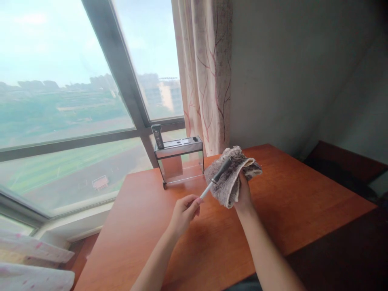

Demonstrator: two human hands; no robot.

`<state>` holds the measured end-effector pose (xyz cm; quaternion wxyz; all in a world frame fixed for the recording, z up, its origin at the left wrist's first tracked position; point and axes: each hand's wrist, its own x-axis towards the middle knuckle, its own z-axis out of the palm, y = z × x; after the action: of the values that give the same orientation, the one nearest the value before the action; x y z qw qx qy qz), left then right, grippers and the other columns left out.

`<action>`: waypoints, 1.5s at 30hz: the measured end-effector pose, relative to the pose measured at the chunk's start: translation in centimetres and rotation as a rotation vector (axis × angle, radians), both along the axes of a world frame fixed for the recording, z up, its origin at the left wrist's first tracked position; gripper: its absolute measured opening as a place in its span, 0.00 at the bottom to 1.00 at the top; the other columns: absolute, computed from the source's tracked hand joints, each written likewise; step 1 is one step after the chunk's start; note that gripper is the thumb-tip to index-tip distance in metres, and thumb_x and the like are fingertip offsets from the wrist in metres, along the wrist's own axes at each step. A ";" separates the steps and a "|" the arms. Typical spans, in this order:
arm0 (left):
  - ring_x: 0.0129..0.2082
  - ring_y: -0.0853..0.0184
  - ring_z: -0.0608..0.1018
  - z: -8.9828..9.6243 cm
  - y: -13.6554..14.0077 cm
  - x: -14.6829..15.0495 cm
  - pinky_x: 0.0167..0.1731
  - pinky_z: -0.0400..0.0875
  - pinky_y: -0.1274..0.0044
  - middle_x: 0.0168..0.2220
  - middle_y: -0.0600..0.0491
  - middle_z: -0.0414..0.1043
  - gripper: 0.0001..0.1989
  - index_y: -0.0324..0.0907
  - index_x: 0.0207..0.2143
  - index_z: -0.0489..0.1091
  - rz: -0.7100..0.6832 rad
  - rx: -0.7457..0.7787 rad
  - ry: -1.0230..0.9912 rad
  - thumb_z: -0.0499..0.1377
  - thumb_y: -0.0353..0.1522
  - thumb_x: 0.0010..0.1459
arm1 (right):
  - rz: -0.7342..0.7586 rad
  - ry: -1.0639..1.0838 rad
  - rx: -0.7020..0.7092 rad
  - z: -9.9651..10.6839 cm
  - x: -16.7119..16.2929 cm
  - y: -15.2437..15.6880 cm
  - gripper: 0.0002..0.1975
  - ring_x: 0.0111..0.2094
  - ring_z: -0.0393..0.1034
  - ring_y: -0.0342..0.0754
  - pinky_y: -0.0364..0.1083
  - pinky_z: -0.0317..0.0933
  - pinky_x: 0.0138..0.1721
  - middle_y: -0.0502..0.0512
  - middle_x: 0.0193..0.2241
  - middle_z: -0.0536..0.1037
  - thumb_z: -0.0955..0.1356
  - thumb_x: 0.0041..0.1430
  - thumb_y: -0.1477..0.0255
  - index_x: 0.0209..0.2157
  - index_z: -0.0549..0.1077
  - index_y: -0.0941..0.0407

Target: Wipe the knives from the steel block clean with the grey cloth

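Observation:
My left hand (186, 211) is closed round the metal rod of a honing steel (221, 170), which slants up and to the right. The steel's dark handle lies against a fluffy grey-brown cloth (226, 193) with a pale edge. My right hand (244, 194) grips that cloth from the right side, its fingers mostly hidden behind the folds. Beyond my hands stands a see-through knife block (182, 147) with a slotted metal top. One dark handle (157, 136) sticks up from its left end.
All this is on or above a reddish-brown wooden table (145, 226). Past its far edge are a large window (135, 81) and a patterned curtain (209, 72). A dark wooden piece of furniture (348, 161) stands at the right. Pinkish-white fabric (33, 262) hangs at the lower left.

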<state>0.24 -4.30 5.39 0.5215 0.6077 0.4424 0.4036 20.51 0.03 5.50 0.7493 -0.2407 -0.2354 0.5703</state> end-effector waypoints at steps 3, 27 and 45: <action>0.13 0.77 0.58 0.0 0.2 -0.2 0.14 0.49 0.82 0.16 0.58 0.64 0.17 0.37 0.29 0.70 0.032 -0.001 0.008 0.58 0.44 0.55 | 0.104 0.193 0.045 0.3 0.8 -0.1 0.18 0.52 0.68 0.55 0.57 0.63 0.51 0.51 0.46 0.78 0.66 0.54 0.55 0.43 0.75 0.49; 0.15 0.75 0.59 0.0 -0.4 0.6 0.16 0.48 0.81 0.14 0.57 0.60 0.25 0.36 0.27 0.71 -0.213 -0.152 0.025 0.54 0.50 0.56 | 0.259 0.017 -0.069 -0.2 -0.6 -1.7 0.27 0.45 0.72 0.56 0.56 0.65 0.48 0.52 0.41 0.80 0.71 0.41 0.47 0.38 0.75 0.50; 0.22 0.69 0.66 -0.4 -0.1 0.6 0.25 0.58 0.80 0.20 0.54 0.66 0.15 0.41 0.28 0.74 0.084 0.348 0.335 0.55 0.41 0.58 | -0.493 -0.533 -0.088 -0.1 -1.2 -1.2 0.15 0.34 0.72 0.54 0.48 0.64 0.34 0.57 0.30 0.80 0.73 0.47 0.60 0.29 0.75 0.58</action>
<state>0.87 -4.40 5.01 0.3111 0.7278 0.4716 0.3888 19.29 -1.17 5.42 0.7656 -0.4623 -0.3326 0.2992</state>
